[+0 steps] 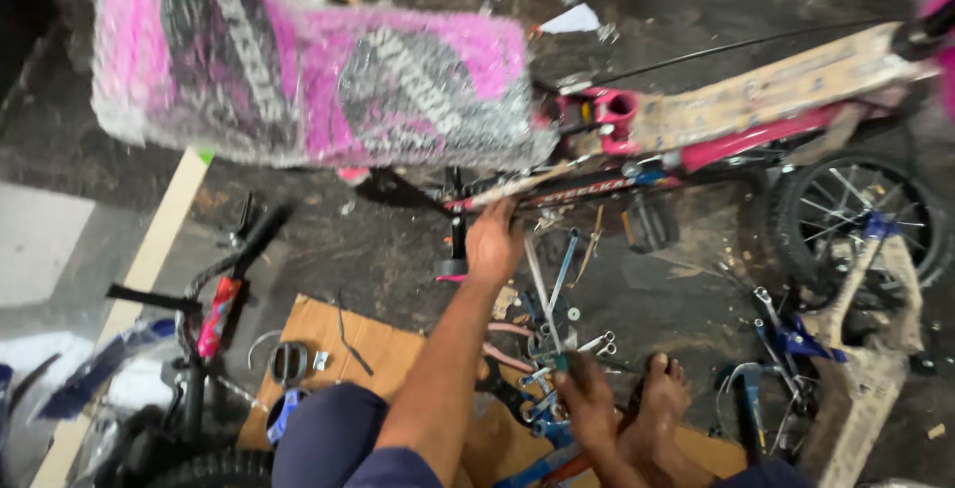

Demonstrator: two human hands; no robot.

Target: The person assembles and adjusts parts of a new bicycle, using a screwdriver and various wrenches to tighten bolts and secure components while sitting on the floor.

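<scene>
Two hands: both busy on a small pink bicycle lying across the dark floor (328, 259).
Bicycle: the pink frame (756, 140) runs from the middle toward the right edge of the floor, partly covered in cardboard strips, chain side toward the person.
Wrapped seat: a large pink and black seat in bubble wrap (308, 80) fills the upper left, above the frame.
Wheel: a small spoked wheel (856, 214) sits at the right edge.
Handlebar: a black bar with a red grip part (214, 314) lies at the lower left, well apart from the frame.
Cardboard sheet: a brown sheet (338, 344) lies on the floor by the person's knee.
Tools: wrenches and spanners (557, 329) are scattered between the sheet and the frame.
Left hand: the left hand (494, 239) is closed on the lower edge of the frame near the crank, steadying it.
Right hand: the right hand (587, 398) is low among the tools beside a bare foot (662, 398), fingers curled round a tool shaft; the blur hides how firm the grip is.
Doing it well: the frame probably needs a steady hold while a spanner is chosen, with loose tools kept clear of the chain.
</scene>
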